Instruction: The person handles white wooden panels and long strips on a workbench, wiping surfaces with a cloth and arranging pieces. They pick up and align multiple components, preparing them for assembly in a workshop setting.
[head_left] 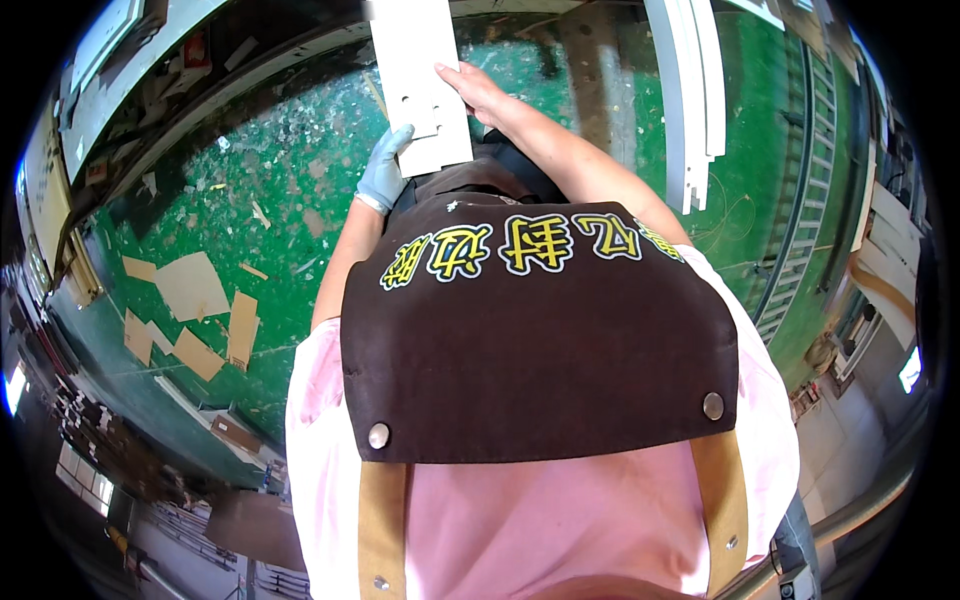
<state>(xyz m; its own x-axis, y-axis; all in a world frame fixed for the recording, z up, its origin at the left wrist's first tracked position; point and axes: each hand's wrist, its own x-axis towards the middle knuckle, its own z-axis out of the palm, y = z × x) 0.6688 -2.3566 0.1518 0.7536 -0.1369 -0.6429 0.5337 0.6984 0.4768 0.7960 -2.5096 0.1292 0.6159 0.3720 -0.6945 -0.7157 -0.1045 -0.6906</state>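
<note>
Long white boards [418,60] reach away from my waist, at least two of them, it appears, lying one on another. Small round holes show near the close end, where the edges are stepped. My left hand [384,172], in a pale grey-blue glove, grips the left edge close to that end, thumb on top. Bare, my right hand [474,88] holds the right edge a little farther out. Its thumb lies on the upper face, and its other fingers are partly hidden below the boards.
To the right stands a stack of long white panels [690,110]. Beyond it a metal ladder-like rail [800,200] runs along the green floor [290,190]. Cardboard scraps [195,288] and debris lie on the left. I wear a dark brown apron [540,350].
</note>
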